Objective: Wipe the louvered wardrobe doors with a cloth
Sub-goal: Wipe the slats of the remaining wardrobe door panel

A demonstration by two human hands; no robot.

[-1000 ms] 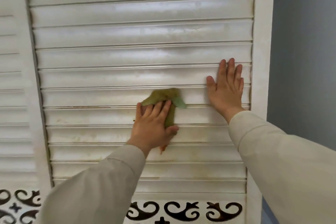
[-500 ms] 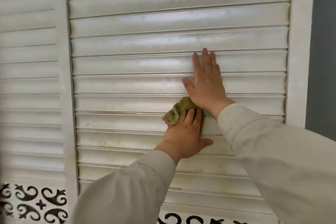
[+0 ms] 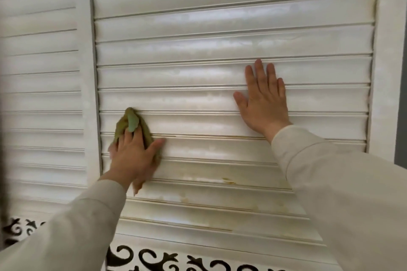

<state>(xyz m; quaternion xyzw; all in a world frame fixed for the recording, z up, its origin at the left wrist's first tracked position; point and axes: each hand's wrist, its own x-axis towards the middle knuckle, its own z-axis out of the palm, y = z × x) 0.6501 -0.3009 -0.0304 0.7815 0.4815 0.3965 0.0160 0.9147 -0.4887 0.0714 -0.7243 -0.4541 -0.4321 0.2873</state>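
My left hand (image 3: 132,156) presses the green cloth (image 3: 128,126) flat against a slat at the louvered door's (image 3: 220,35) seven o'clock; my right hand (image 3: 263,103), open-palmed, braces at three o'clock. Mid-wipe; next, probably the stained slats (image 3: 220,182) below

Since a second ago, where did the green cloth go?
The left hand slid the cloth from the middle of the door, over beside the right hand, then back to the door's left edge. Right hand stayed flat on the slats; the left hand kept pressing the cloth.
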